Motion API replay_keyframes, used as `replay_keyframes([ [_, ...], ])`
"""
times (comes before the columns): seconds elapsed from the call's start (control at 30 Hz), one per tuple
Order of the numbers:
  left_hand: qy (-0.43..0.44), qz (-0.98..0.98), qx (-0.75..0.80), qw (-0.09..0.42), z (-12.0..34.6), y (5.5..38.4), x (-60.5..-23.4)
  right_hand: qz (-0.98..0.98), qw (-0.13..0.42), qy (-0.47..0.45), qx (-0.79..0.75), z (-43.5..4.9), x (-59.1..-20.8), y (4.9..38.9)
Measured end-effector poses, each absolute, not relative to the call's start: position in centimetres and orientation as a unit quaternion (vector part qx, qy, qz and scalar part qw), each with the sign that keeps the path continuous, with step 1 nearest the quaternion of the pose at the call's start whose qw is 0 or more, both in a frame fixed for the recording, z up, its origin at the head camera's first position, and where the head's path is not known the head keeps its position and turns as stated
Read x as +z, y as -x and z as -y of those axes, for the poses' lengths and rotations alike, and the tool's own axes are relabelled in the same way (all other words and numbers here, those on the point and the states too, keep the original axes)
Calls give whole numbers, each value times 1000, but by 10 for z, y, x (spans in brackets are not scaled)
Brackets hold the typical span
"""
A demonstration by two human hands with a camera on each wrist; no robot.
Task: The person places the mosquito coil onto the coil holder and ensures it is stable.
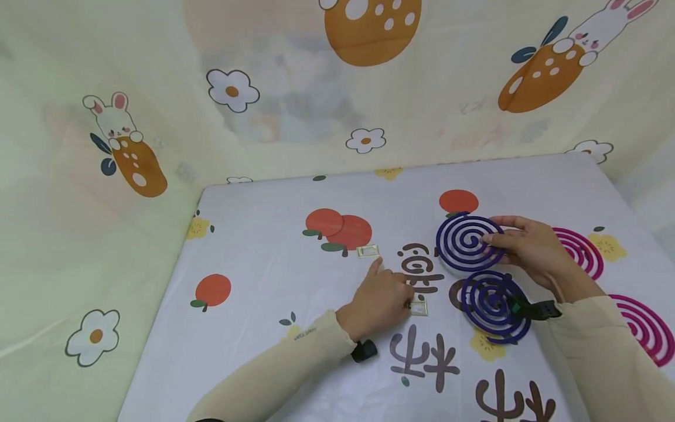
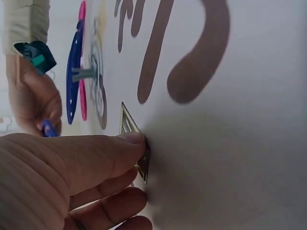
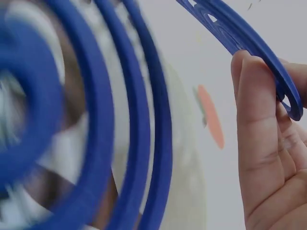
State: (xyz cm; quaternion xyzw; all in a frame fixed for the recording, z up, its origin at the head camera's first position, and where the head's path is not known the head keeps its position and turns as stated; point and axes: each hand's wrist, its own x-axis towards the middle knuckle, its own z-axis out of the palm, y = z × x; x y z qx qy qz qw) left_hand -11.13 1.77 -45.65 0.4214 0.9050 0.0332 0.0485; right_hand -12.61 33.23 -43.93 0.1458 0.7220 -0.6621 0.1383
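Note:
In the head view, my right hand [image 1: 532, 246] pinches the edge of a dark blue spiral coil [image 1: 439, 243], like a mosquito coil, between thumb and fingers. The right wrist view shows the fingertips [image 3: 256, 81] at its rim. A second blue coil [image 1: 519, 334] sits just below, partly behind the wrist camera; a grey prong [image 2: 84, 73] shows at it in the left wrist view. My left hand [image 1: 382, 296] is low over the cloth, its thumb and curled fingers on a small metal coil stand [image 1: 420, 308]. Its index finger points at another metal stand [image 1: 368, 251].
Two pink coils, one upper [image 1: 593, 255] and one lower [image 1: 651, 328], lie at the right, partly behind my right arm. A white printed cloth [image 1: 253, 234] covers the table. Patterned curtains [image 1: 295, 117] rise behind it and at its left side.

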Motion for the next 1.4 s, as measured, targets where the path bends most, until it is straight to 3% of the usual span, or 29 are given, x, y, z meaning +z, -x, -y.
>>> replay_keyframes([
  [0.43, -439, -897, 41, 44, -11, 87, -459, -649, 103, -102, -747, -297, -433, 62],
  [0.7, -442, -896, 43, 10, -4, 69, -464, -607, 101, -76, -785, -267, -441, 31],
  [0.93, -412, -909, 69, 16, 15, 56, -460, -597, 99, -66, -793, -245, -450, 14],
  [1.4, -491, -870, 45, 11, 46, 30, -474, -611, 106, -60, -782, -208, -470, -3],
])
